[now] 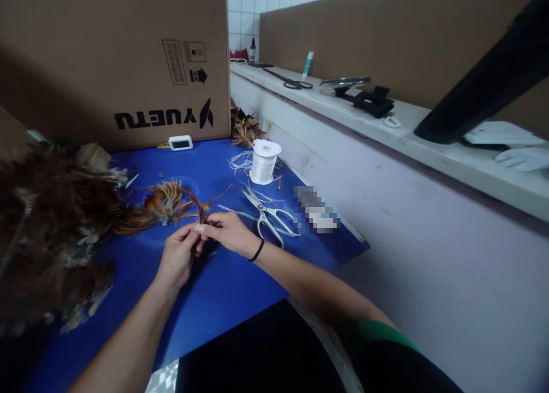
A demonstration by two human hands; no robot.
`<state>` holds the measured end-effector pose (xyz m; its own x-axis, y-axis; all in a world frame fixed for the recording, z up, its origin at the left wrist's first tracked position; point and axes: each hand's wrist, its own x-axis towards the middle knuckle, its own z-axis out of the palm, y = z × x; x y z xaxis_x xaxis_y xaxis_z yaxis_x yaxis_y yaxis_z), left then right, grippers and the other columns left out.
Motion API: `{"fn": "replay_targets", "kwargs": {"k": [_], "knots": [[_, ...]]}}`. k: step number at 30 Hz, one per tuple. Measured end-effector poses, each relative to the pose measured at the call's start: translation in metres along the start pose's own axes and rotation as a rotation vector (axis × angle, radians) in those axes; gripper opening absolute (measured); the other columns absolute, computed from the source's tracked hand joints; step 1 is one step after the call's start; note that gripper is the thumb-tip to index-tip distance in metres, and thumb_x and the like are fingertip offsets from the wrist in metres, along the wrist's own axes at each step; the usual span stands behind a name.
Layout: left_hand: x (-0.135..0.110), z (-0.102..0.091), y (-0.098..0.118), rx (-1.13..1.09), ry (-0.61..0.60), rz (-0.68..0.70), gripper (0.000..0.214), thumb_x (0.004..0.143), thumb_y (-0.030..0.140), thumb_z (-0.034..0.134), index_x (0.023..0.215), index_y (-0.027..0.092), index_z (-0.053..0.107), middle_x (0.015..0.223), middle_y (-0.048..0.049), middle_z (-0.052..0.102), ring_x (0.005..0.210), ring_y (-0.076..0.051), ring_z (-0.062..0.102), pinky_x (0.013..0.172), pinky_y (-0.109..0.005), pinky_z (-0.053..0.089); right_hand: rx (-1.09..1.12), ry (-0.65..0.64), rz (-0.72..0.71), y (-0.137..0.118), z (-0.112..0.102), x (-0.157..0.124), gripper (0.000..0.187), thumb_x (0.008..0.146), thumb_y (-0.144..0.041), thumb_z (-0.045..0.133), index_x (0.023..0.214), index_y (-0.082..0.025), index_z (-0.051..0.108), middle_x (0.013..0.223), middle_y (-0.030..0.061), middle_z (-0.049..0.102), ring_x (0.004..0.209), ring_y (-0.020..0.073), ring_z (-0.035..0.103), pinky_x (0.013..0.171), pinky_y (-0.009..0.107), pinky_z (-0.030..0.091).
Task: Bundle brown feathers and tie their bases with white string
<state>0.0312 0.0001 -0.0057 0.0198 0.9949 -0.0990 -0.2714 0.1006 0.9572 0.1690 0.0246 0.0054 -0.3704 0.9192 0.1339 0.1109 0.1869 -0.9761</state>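
My left hand [176, 255] and my right hand [229, 233] meet over the blue table top [223, 290], fingers pinched together on the stems of a small bunch of brown feathers [201, 207] that stick up from between them. A fan of orange-brown feathers [165, 201] lies just behind my left hand. Silver scissors [268, 215] lie right of my right hand, which wears a black band at the wrist. A spool of white thread [263, 161] stands further back, with loose thread around it.
A big heap of brown feathers [47, 221] fills the left. A cardboard box [115, 61] stands behind, with a small white device [180, 143] at its foot. The raised ledge [386, 124] on the right carries black scissors, a tube, a black tool and white gloves.
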Motion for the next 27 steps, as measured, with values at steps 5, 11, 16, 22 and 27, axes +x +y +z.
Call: {"fn": "replay_targets", "kwargs": {"k": [5, 11, 16, 22, 27], "knots": [[0.002, -0.002, 0.0, 0.006, 0.049, -0.006, 0.021, 0.068, 0.033, 0.07, 0.068, 0.014, 0.062, 0.057, 0.0029, 0.053, 0.043, -0.004, 0.041, 0.04, -0.017, 0.028, 0.112, 0.038, -0.024, -0.005, 0.002, 0.008, 0.03, 0.075, -0.041, 0.062, 0.06, -0.015, 0.058, 0.057, -0.0033, 0.054, 0.054, 0.0078, 0.044, 0.055, 0.022, 0.035], [0.001, 0.0, -0.003, 0.065, 0.059, 0.027, 0.025, 0.071, 0.037, 0.067, 0.066, 0.014, 0.061, 0.054, 0.0024, 0.052, 0.043, -0.005, 0.04, 0.039, -0.017, 0.028, 0.175, 0.119, -0.005, -0.003, 0.003, 0.012, 0.028, 0.069, -0.039, 0.067, 0.056, -0.015, 0.06, 0.055, -0.004, 0.049, 0.051, 0.0073, 0.042, 0.051, 0.023, 0.033], [0.001, 0.001, -0.004, 0.11, 0.042, 0.028, 0.027, 0.072, 0.038, 0.065, 0.063, 0.013, 0.06, 0.052, 0.0026, 0.051, 0.042, -0.005, 0.04, 0.039, -0.017, 0.029, 0.201, 0.147, 0.005, 0.005, 0.004, 0.01, 0.024, 0.069, -0.036, 0.067, 0.058, -0.016, 0.062, 0.056, -0.0028, 0.052, 0.053, 0.0087, 0.044, 0.052, 0.024, 0.036], [0.0, 0.003, -0.003, 0.12, 0.04, 0.03, 0.026, 0.074, 0.037, 0.064, 0.065, 0.013, 0.061, 0.056, 0.0018, 0.053, 0.043, -0.004, 0.04, 0.039, -0.016, 0.029, 0.27, 0.155, 0.026, 0.006, 0.005, 0.009, 0.026, 0.067, -0.038, 0.07, 0.057, -0.016, 0.061, 0.055, -0.0033, 0.05, 0.053, 0.0087, 0.044, 0.053, 0.024, 0.037], [-0.001, 0.004, -0.002, 0.126, 0.016, 0.029, 0.026, 0.076, 0.037, 0.062, 0.065, 0.013, 0.059, 0.056, 0.002, 0.052, 0.043, -0.004, 0.04, 0.039, -0.016, 0.029, 0.308, 0.145, 0.049, 0.005, 0.004, 0.008, 0.028, 0.068, -0.04, 0.069, 0.056, -0.016, 0.06, 0.053, -0.0035, 0.051, 0.052, 0.0086, 0.044, 0.054, 0.024, 0.037]]}}
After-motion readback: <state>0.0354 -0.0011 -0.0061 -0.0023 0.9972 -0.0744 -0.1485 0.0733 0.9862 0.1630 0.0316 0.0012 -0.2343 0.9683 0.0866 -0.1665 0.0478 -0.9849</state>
